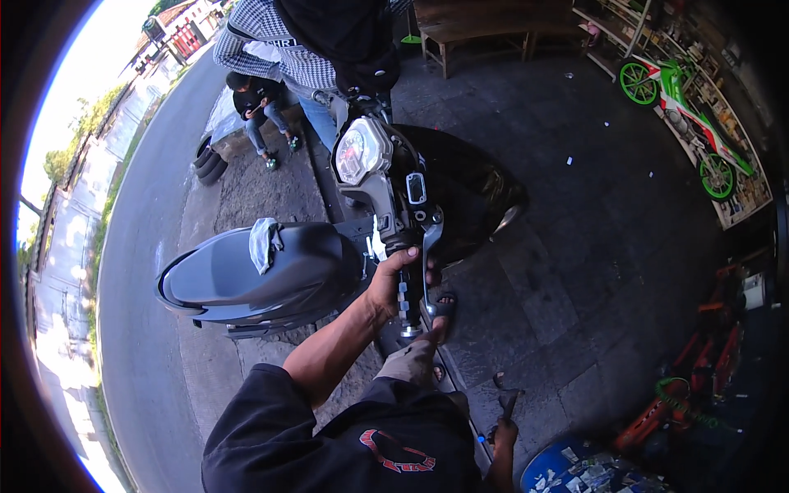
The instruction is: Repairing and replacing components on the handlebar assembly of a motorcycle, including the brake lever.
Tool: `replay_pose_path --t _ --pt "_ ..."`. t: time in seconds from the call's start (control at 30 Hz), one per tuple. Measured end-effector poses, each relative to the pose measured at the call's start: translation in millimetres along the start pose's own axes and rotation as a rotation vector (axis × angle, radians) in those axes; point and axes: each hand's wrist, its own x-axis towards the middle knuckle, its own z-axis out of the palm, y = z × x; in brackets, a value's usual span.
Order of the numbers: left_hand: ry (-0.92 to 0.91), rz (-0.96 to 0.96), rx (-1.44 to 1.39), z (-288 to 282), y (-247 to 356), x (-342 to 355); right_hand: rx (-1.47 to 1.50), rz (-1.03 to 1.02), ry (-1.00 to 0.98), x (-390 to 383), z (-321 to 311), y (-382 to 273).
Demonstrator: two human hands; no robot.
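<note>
While left hand (pixel 393 275) is seemingly steadying handlebar grip (pixel 405 305), fingers clamped, right hand (pixel 503 433), clutching tool (pixel 509 400), is likely needing raising.

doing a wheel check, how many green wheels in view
2: the upper wheel and the lower wheel, both on the green bike at right; others may be hidden.

Dark paved floor (pixel 592 271), wooden bench (pixel 481 20), daylit grey road (pixel 140 238).

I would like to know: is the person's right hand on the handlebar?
No, the right hand is low in the picture, apart from the handlebar, and holds a dark tool.
</note>
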Motion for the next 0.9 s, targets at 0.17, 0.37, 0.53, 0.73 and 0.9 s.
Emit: replay_pose_path --t 0.17,0.37,0.53,0.73,0.9 --pt "0.058 -0.004 0.104 -9 2 1 -0.255 -0.065 -0.094 -71 57 -6" --pt "0.361 -0.100 0.248 -91 -60 -37 -0.514 -0.428 0.053 -128 156 -76" --pt "0.259 -0.943 0.367 -200 -126 -130 -0.477 -0.404 0.004 -199 255 -126" --pt "0.279 -0.659 0.532 -296 -62 -164 -0.638 -0.652 -0.187 -310 331 -196" --pt "0.230 -0.551 0.662 -307 -21 -196 -0.531 -1.174 0.725 -327 302 -358"
